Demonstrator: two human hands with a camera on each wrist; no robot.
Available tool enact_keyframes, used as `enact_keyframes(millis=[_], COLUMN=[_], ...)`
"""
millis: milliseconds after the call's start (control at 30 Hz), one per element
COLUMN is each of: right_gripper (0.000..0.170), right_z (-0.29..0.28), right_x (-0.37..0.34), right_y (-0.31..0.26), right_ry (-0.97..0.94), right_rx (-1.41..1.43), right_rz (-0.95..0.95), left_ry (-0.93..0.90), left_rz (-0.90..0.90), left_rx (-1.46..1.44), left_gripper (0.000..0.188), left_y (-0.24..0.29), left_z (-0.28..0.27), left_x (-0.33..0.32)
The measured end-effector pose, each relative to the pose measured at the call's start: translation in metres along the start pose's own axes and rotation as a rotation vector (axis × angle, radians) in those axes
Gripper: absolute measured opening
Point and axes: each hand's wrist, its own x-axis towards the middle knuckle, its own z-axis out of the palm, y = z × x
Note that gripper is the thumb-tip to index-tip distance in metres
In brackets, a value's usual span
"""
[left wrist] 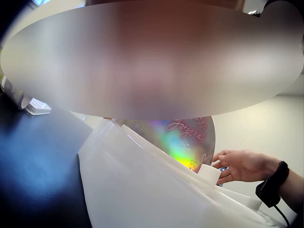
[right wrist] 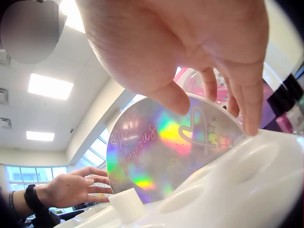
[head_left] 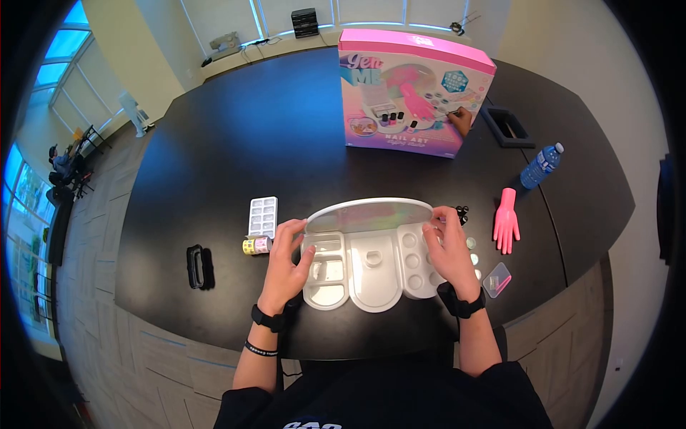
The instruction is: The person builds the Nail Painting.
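A white tray [head_left: 375, 293] with compartments and round wells lies on the table, its iridescent panel [head_left: 386, 214] raised at the back. The panel [right wrist: 152, 142] carries writing and a heart outline. My left hand [head_left: 287, 268] is at the panel's left edge, fingers extended, thumb over the left compartments. At the right edge is my right hand [head_left: 451, 250], with relaxed fingers reaching beside and behind the panel and the thumb in front; exact contact is unclear. In the left wrist view, the right hand [left wrist: 247, 165] shows beyond a white post [left wrist: 209, 175].
A pink box [head_left: 414, 93] stands at the back. Right of the tray are a pink model hand [head_left: 506, 222], a water bottle [head_left: 542, 166] and a clear container [head_left: 496, 279]. Left are a white mould tray [head_left: 263, 217], tape rolls [head_left: 257, 246] and a black object [head_left: 200, 267].
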Motion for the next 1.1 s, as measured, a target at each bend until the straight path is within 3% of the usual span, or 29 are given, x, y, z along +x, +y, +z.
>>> enact_keyframes(millis=[733, 933, 1100], right_gripper=[0.044, 0.049, 0.046], right_z=[-0.005, -0.011, -0.019], right_x=[0.002, -0.002, -0.005], right_y=[0.0, -0.009, -0.021], right_ry=[-0.008, 0.014, 0.12], right_rx=[-0.011, -0.029, -0.09], right_rz=[-0.003, -0.006, -0.052], left_ry=[0.004, 0.11, 0.095], left_rz=[-0.026, 0.083, 0.055], left_rx=[0.034, 0.265, 0.513], left_gripper=[0.045, 0.046, 0.05], left_y=[0.002, -0.003, -0.005], left_z=[-0.005, -0.022, -0.051], left_x=[0.006, 0.02, 0.038])
